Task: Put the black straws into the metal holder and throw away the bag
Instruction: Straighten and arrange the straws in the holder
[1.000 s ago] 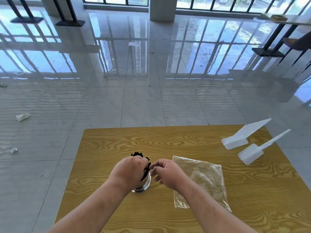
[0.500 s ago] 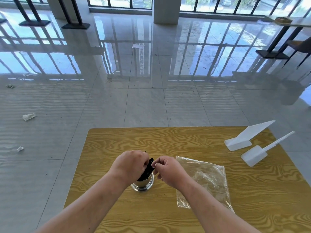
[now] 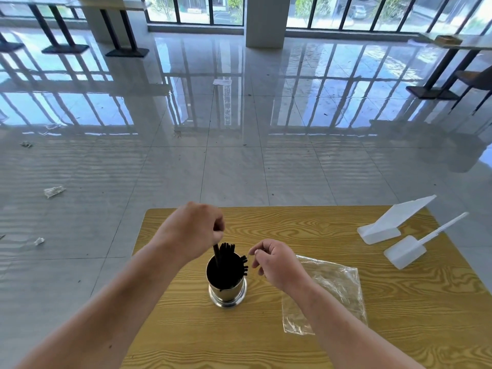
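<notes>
The left grip [image 3: 192, 230] pinches a thin black plastic straw [image 3: 216, 252] in the shiny round metal holder [image 3: 228, 295]; the right grip [image 3: 277, 263] is curled, holding nothing.

A spacious public hall: glossy tiled floor [image 3: 239, 169], tall windows [image 3: 194, 9] (pedestal tables [image 3: 443, 70] around).
</notes>
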`<state>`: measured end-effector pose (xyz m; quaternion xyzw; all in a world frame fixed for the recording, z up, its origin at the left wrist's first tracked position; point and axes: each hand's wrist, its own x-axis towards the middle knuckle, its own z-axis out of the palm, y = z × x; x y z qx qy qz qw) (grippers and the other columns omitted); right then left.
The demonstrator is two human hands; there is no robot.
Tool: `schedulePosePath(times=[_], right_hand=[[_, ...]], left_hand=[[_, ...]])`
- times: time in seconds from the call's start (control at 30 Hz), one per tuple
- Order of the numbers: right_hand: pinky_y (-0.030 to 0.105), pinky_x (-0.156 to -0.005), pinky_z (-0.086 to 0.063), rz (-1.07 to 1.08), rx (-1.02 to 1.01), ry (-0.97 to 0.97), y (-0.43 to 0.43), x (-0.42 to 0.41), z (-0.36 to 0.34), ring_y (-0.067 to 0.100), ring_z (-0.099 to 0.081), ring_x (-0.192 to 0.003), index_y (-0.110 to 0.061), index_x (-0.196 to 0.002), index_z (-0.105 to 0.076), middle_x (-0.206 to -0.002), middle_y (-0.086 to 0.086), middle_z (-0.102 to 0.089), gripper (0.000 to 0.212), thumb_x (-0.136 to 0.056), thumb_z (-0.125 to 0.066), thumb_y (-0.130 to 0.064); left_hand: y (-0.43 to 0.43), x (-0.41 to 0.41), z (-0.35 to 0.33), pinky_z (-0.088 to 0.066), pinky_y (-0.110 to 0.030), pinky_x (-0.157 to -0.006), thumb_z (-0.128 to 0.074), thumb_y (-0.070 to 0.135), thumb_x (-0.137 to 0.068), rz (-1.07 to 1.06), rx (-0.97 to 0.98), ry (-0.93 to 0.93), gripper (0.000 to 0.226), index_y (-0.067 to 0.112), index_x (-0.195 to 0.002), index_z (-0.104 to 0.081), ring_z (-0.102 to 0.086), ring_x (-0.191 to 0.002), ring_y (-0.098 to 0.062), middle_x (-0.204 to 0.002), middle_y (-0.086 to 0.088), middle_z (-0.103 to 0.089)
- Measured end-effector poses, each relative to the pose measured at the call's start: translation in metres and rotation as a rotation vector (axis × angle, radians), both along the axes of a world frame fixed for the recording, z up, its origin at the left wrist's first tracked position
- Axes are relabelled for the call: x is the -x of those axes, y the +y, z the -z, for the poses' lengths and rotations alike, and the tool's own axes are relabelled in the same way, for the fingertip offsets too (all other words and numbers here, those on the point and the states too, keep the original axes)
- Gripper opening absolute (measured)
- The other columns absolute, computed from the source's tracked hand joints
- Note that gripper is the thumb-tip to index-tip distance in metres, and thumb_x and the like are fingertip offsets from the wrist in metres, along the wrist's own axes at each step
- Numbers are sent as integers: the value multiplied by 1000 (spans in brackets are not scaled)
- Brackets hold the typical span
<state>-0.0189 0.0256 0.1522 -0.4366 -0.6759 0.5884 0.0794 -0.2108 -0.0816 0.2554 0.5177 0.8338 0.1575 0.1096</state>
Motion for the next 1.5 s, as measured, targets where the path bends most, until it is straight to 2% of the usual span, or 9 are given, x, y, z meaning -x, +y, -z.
schedulePosePath(times=[0.3, 0.47, 0.6, 0.73, 0.87, 1.03, 1.17, 1.3, 1.5], right_hand=[[25, -45, -37, -17, 29, 7, 0, 1, -10, 9, -45, -44, -25, -80, -79, -62, 0, -69, 26, -92, -56, -20], [25, -53, -48, -154, 348, 155, -4, 14, -25, 13, -59, -58, -23, -123, -70, -81, 4, -76, 32, -97, -69, -41], [30, -54, -50, 43, 705, 451, 5, 21, -47, 18, -59, -62, -17, -120, -72, -84, 9, -71, 53, -85, -82, -56], [30, -51, -51, 165, 433, 375, 14, 25, -58, 17, -60, -58, -15, -96, -85, -73, 9, -69, 36, -105, -62, -41], [32, -51, -52, 111, 43, 258, 8, 27, -53, 19, -62, -56, -12, -81, -83, -67, 9, -72, 39, -104, -57, -29], [37, -57, -42, -52, -221, 101, -6, 24, -44, 17, -50, -55, -7, -78, -75, -62, 13, -64, 40, -103, -58, -34], [36, -58, -41, -124, -290, -11, -12, 28, -36, 7, -45, -52, -19, -65, -59, -56, -11, -54, 41, -98, -64, -42], [32, -69, -60, -273, -348, -173, -18, 24, -18, 5, -70, -79, -35, -107, -70, -88, -12, -74, 30, -88, -70, -58], [24, -60, -48, -225, -317, -207, -18, 3, -8, 3, -63, -69, -39, -126, -66, -86, -11, -71, 40, -92, -65, -60]], left_hand=[[-10, 33, -24, -49, -12, -59, -89, 23, -79, -272, -428, -243, 14, 28, -74, -77, -69, -64, 3, -65, 15, -74], [-12, 27, 12, -62, -28, -69, -84, 7, -84, -413, -594, -968, 9, 14, -80, -80, -73, -70, -16, -75, -4, -77], [-23, 20, 38, -63, -26, -69, -85, 18, -69, -457, -510, -1279, 16, 13, -84, -84, -76, -74, -18, -84, -10, -78], [-33, 16, 65, -63, -29, -70, -80, 8, -76, -488, -454, -1494, 25, 7, -102, -77, -76, -79, -21, -93, -14, -78], [-42, 8, 92, -61, -31, -68, -70, 3, -96, -385, -268, -1324, 26, 15, -119, -68, -77, -84, -22, -110, -11, -79], [-47, 3, 109, -59, -31, -69, -74, 15, -95, -330, -52, -901, 17, 23, -108, -68, -74, -81, -16, -103, -5, -77], [-48, 2, 108, -53, -25, -73, -72, 33, -93, -252, 69, -509, 22, 38, -112, -62, -65, -92, -1, -107, 17, -68], [-38, -5, 113, -45, -26, -75, -70, 44, -88, -245, 92, -329, 47, 37, -133, -57, -58, -101, -5, -121, 16, -62], [-26, -13, 117, -48, -29, -82, -71, 44, -87, -237, 123, -278, 66, 30, -148, -48, -63, -119, -17, -142, 4, -60]])
